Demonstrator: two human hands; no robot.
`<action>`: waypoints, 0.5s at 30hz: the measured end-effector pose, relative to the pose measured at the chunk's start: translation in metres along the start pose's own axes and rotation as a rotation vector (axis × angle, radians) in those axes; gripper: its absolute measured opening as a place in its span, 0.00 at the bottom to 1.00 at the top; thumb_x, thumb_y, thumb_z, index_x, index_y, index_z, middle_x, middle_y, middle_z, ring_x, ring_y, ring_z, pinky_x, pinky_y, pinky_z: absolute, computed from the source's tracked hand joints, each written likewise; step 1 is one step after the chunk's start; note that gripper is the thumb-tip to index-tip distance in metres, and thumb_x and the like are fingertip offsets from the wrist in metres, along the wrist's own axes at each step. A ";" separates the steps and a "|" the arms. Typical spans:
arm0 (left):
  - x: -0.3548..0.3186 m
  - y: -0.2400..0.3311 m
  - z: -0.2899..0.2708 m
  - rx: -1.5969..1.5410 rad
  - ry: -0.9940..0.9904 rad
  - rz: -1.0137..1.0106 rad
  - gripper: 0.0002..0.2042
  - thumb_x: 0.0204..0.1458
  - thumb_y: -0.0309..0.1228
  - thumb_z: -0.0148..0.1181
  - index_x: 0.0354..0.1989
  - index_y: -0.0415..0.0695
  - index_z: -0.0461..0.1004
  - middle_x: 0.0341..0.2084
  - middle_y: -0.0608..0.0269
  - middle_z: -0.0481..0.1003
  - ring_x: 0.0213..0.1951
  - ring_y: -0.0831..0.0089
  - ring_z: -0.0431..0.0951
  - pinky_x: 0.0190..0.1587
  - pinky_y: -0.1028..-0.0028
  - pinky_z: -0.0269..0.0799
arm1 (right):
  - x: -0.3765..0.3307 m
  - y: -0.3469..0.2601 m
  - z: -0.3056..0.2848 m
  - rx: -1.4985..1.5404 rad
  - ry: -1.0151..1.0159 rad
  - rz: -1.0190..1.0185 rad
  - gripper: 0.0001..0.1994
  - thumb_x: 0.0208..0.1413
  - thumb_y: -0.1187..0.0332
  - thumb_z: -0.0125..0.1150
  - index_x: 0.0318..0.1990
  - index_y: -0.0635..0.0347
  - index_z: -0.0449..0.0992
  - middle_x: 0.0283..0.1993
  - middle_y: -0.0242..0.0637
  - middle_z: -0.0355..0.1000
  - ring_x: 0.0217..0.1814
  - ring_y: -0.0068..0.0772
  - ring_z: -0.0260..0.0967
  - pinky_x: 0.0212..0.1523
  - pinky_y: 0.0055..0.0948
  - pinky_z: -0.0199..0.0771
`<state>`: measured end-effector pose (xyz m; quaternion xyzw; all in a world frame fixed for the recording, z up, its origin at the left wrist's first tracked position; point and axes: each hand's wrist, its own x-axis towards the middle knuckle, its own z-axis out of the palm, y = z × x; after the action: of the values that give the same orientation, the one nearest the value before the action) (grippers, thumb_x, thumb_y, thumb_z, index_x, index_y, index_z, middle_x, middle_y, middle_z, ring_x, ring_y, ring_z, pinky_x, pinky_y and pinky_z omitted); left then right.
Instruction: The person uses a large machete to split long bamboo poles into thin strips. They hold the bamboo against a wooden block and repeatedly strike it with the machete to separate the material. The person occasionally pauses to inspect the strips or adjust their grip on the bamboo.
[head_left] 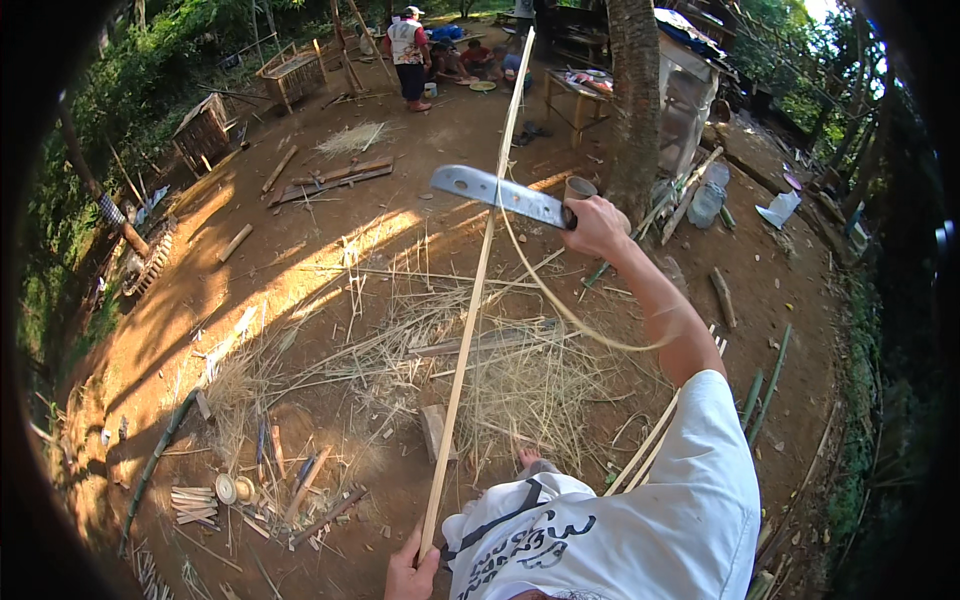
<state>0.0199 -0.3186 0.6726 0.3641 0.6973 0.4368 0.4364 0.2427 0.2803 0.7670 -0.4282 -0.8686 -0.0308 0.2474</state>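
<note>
A long, pale bamboo strip (pixel 465 350) runs from the lower edge up and away, slightly to the right. My left hand (pixel 412 574) is closed round its near end. In my right hand (pixel 598 228), held out at arm's length, is a broad knife (pixel 490 190) with holes along its metal blade. The blade points left and crosses the strip, at its edge or just beside it. From there a thin curled shaving (pixel 545 290) bends down toward my right forearm. Most of the knife's handle is hidden in my fist.
Bamboo shavings (pixel 520 390) litter the ground before me, with a wooden block (pixel 438 432) among them. Short sticks (pixel 194 505) and a spool (pixel 235 489) lie lower left. A tree trunk (pixel 635 100), a plastic jug (pixel 708 202) and a table (pixel 580 85) stand beyond; people (pixel 408 55) are farther off.
</note>
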 end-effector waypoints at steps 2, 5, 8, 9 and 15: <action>-0.005 -0.014 -0.012 -0.002 -0.013 -0.018 0.27 0.62 0.33 0.59 0.70 0.49 0.63 0.24 0.75 0.67 0.22 0.85 0.66 0.23 0.80 0.68 | 0.026 0.037 -0.002 0.009 -0.015 0.152 0.17 0.46 0.59 0.64 0.42 0.57 0.83 0.37 0.52 0.79 0.43 0.56 0.77 0.49 0.49 0.76; -0.011 -0.008 -0.009 -0.176 -0.101 -0.133 0.28 0.62 0.28 0.56 0.71 0.42 0.60 0.25 0.75 0.67 0.24 0.86 0.65 0.26 0.82 0.65 | 0.044 0.071 -0.007 -0.028 0.057 0.339 0.16 0.47 0.59 0.62 0.39 0.62 0.83 0.41 0.55 0.79 0.47 0.58 0.76 0.51 0.49 0.75; 0.018 0.026 0.002 -0.229 -0.147 -0.143 0.28 0.61 0.25 0.56 0.71 0.39 0.59 0.29 0.76 0.69 0.28 0.87 0.65 0.31 0.84 0.63 | 0.032 0.056 0.005 0.099 0.030 0.420 0.16 0.48 0.59 0.62 0.37 0.64 0.83 0.39 0.56 0.78 0.46 0.59 0.75 0.50 0.50 0.74; 0.031 0.030 0.007 -0.213 -0.169 -0.118 0.28 0.61 0.25 0.57 0.71 0.40 0.60 0.31 0.76 0.71 0.29 0.87 0.65 0.32 0.84 0.63 | 0.021 0.050 0.004 0.133 0.048 0.423 0.16 0.48 0.59 0.62 0.37 0.64 0.83 0.39 0.56 0.78 0.46 0.60 0.75 0.50 0.50 0.74; 0.080 0.024 0.026 -0.273 -0.144 -0.032 0.27 0.62 0.25 0.55 0.71 0.39 0.60 0.24 0.78 0.65 0.24 0.87 0.61 0.26 0.83 0.58 | -0.057 -0.049 0.027 0.228 -0.036 0.149 0.14 0.43 0.63 0.66 0.34 0.64 0.79 0.26 0.54 0.74 0.33 0.59 0.73 0.38 0.47 0.72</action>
<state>0.0188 -0.2311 0.6655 0.3207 0.6040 0.4934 0.5375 0.2232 0.2150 0.7250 -0.4611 -0.8365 0.0944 0.2805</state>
